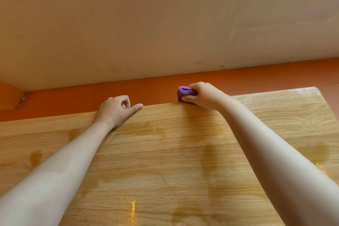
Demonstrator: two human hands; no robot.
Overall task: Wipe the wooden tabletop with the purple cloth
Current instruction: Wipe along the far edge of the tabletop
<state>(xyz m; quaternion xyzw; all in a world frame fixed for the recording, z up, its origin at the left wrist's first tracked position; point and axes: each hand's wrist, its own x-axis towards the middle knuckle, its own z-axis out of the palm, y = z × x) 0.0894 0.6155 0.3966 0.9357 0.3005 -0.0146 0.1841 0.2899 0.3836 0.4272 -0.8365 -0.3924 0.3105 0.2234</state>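
Purple cloth (185, 93) bunched, folded, gripped by right hand (201, 95) at tabletop (183, 152) edge; left hand (117, 110) loosely curled, empty.

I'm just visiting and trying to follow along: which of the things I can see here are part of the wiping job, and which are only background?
Part of the job:
- purple cloth, bunched in the right hand at the table's far edge
- wooden tabletop, with darker damp-looking patches
- left hand, resting on the tabletop

Just background:
- orange floor
- pale wall
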